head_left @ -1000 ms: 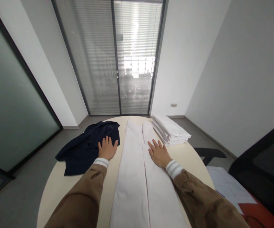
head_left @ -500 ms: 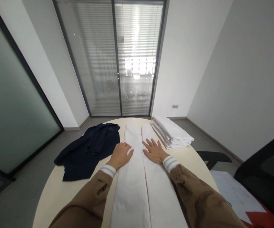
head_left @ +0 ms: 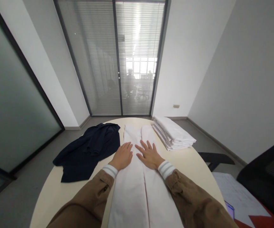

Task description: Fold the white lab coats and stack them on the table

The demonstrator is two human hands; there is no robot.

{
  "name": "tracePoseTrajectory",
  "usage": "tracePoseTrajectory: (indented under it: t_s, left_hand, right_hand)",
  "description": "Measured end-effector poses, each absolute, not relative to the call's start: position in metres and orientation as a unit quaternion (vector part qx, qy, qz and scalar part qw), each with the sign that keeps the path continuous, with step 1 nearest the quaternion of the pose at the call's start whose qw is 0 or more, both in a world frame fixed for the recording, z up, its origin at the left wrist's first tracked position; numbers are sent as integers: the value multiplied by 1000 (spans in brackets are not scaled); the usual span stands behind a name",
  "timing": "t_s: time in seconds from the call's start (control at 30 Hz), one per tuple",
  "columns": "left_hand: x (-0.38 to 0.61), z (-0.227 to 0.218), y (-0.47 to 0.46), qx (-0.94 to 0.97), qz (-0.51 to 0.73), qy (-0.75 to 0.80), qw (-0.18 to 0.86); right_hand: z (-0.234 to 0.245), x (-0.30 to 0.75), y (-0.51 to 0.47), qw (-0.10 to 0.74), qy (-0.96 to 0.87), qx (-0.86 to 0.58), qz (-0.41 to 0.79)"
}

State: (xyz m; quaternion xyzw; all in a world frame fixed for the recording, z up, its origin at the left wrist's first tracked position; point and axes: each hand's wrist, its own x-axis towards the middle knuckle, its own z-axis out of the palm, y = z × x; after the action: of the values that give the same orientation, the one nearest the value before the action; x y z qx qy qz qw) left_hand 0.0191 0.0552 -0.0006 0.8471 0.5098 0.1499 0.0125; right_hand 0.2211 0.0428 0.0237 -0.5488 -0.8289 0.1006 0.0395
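Note:
A long white folded cloth (head_left: 128, 199) runs away from me down the middle of the table, with a lengthwise seam where its two sides meet. My left hand (head_left: 123, 157) rests on its left part, fingers stretched forward and close together. Across the seam, my right hand (head_left: 149, 155) lies flat on the right part with its fingers spread. Neither hand grips anything. Beyond the right hand sits a stack of folded white cloth (head_left: 173, 133). To the left of my left hand lies a crumpled dark navy garment (head_left: 90, 148).
All of this is on a round cream table (head_left: 48, 196). At the right stand a black chair (head_left: 267, 177) and its armrest (head_left: 216, 157). Papers (head_left: 237, 190) and a phone (head_left: 229, 209) lie low at the right. A glass partition with blinds (head_left: 137, 95) stands behind.
My right hand has slid left and slightly toward me, closer to my left hand. The left hand has shifted little, its thumb now nearer the fingers. The view has moved slightly.

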Motion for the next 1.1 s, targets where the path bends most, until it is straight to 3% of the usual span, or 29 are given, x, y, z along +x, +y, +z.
tracePoseTrajectory:
  t_s: [0.27, 0.53, 1.1]
  left_hand:
    - [15, 11, 126, 811, 64, 581, 17]
    - [25, 3, 177, 818, 102, 566, 32]
    - [28, -6, 234, 559, 418, 656, 287]
  right_hand:
    - [25, 226, 46, 52, -833, -536, 127]
    - [28, 229, 52, 49, -838, -525, 140]
    - [25, 233, 53, 69, -845, -512, 135]
